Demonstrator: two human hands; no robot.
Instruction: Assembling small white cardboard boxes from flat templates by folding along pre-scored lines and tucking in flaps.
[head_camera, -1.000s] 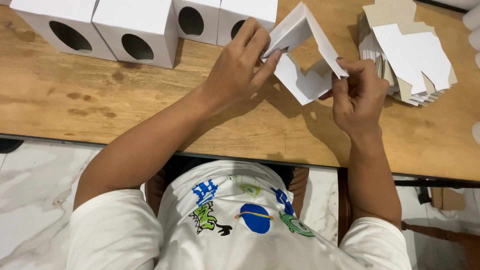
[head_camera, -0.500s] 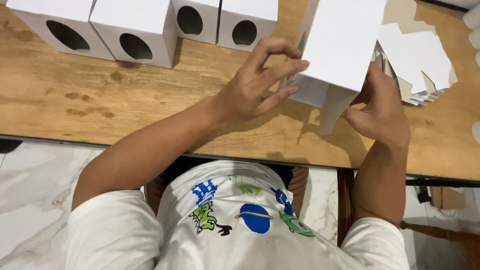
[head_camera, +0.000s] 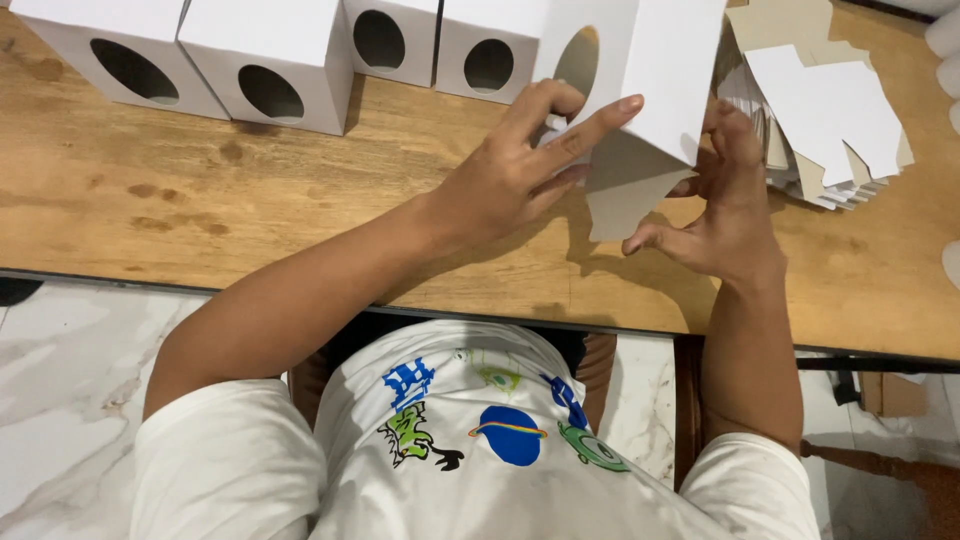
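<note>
Both hands hold a white cardboard box (head_camera: 650, 70) with an oval hole in one face, raised over the wooden table (head_camera: 200, 220). My left hand (head_camera: 520, 170) grips its left side, fingers spread across the lower edge. On the right, my right hand (head_camera: 725, 200) presses against the box's side near the loose bottom flaps (head_camera: 625, 190), which hang open and grey in shadow.
Several finished white boxes with oval holes (head_camera: 270, 60) stand in a row along the table's far edge. A stack of flat white and brown box blanks (head_camera: 830, 120) lies at the right. A marble floor shows below the table's near edge.
The flat folded blank has been opened out into a box shape and turned so its oval hole shows. Both hands shifted to its lower sides.
</note>
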